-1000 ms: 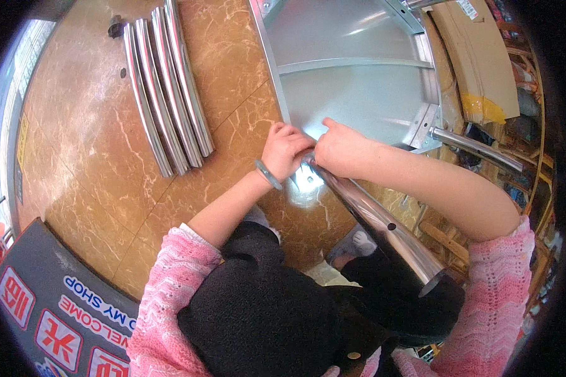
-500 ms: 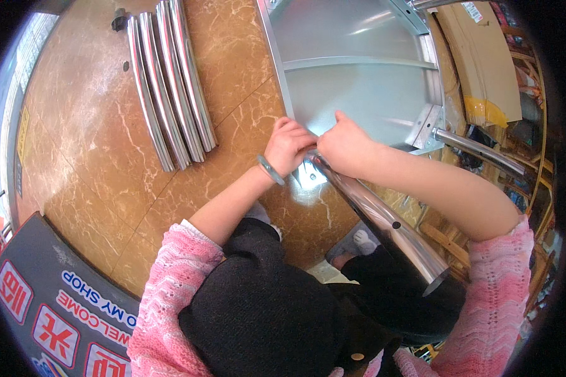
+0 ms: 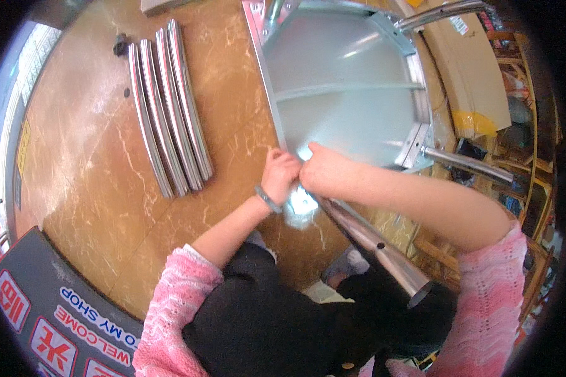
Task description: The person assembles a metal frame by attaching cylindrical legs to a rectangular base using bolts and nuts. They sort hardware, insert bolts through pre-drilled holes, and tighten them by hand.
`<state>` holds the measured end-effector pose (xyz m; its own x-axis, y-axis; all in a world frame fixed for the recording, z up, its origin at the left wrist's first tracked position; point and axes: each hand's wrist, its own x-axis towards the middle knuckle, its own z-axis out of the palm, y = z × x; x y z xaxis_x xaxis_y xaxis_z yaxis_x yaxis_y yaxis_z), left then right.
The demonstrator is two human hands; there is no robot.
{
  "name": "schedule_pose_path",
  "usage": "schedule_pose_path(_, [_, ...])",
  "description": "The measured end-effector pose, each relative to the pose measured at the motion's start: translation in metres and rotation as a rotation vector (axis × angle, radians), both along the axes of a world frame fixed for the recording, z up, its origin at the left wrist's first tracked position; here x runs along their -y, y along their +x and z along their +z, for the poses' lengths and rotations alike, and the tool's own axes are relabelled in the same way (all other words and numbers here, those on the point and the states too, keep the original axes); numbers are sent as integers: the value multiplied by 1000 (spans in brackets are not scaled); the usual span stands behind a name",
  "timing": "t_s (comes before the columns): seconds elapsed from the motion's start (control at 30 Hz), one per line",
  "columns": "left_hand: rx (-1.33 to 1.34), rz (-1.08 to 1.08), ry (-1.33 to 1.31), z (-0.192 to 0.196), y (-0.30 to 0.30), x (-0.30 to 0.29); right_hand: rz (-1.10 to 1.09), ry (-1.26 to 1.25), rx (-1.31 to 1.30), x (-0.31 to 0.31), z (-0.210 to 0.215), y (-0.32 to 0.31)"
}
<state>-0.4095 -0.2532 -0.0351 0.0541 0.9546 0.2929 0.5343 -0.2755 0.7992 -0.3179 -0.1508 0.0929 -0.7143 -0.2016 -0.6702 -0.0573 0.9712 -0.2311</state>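
A silver metal panel (image 3: 339,119), with raised edges and a cross rib, lies on the floor with corner brackets and tube legs. At its near corner my left hand (image 3: 281,178), a bangle on the wrist, has its fingers curled together. My right hand (image 3: 324,168) is closed against it, over the upper end of a shiny chrome tube leg (image 3: 372,242). That leg slants toward my lap, its open end facing me and a dark hole in its side. Whatever my fingers grip at the bright corner plate (image 3: 300,208) is hidden behind them.
Several curved chrome tubes (image 3: 170,119) lie side by side on the brown marbled floor, with small black parts (image 3: 120,45) beside them. More legs (image 3: 468,164) stick out from the panel's right side. Flattened cardboard (image 3: 468,75) and wooden racks stand right; a dark doormat (image 3: 56,308) lies lower left.
The view has shifted, so the panel and tubes appear lower. Both hands stay together at the same panel corner, with my fingers slightly repositioned.
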Motion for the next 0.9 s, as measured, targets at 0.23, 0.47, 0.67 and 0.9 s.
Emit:
schedule_pose_path(0.23, [130, 59, -24, 9, -1, 5, -1449, -269, 427, -7, -23, 4])
schedule_pose_path(0.47, [107, 100, 23, 11, -1, 4, -406, -12, -49, 12, -6, 12])
schedule_pose_path(0.67, [64, 86, 87, 17, 2, 1, -882, 2, 191, 12, -3, 1])
schedule_pose_path(0.9, [67, 89, 96, 15, 1, 1, -249, 45, -28, 11, -7, 15])
